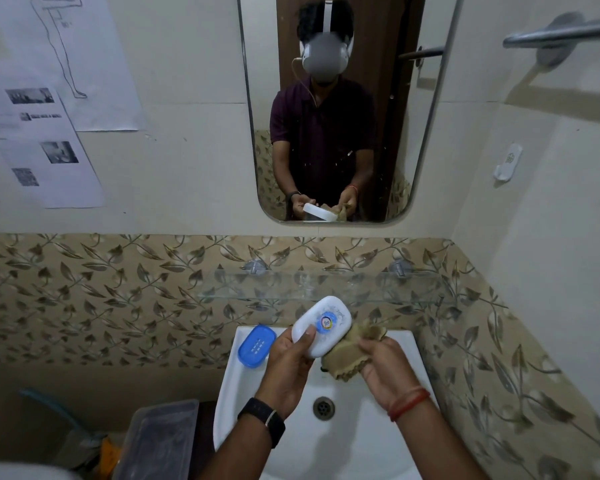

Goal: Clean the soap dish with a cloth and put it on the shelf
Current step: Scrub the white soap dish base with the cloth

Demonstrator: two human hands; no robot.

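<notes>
Nearest the camera, two forearms reach out over the white sink (229, 393), whose drain (324, 407) shows between the wrists. The left wrist wears a black watch (264, 419); the right wrist carries a red thread band (409, 403).

The left hand (291, 362) holds the white soap dish (321, 327) above the basin, tilted so its far end rises toward the wall. The left fingers are curled closed around the dish's near end, with the thumb (307, 336) pressed flat on the upper face just short of a round coloured label; the other fingers wrap underneath and are hidden. The dish's right side touches the cloth.

The right hand (385, 362) grips a bunched tan cloth (347, 355), fingers closed tight on the fabric, which spills out toward the left against the dish's right side and hangs down a little over the basin. The two hands are close together, with only the dish and cloth between them.

On the sink's far left corner lies a blue soap tray (256, 344) with slots, just left of the left hand and not touched by it.

Beyond the hands, a clear glass shelf (243, 289) is fixed to the leaf-patterned tile band on the wall. Above it a mirror (416, 140) reflects the person holding the dish and cloth. Left of the mirror, printed paper sheets (49, 143) are stuck to the wall.
</notes>
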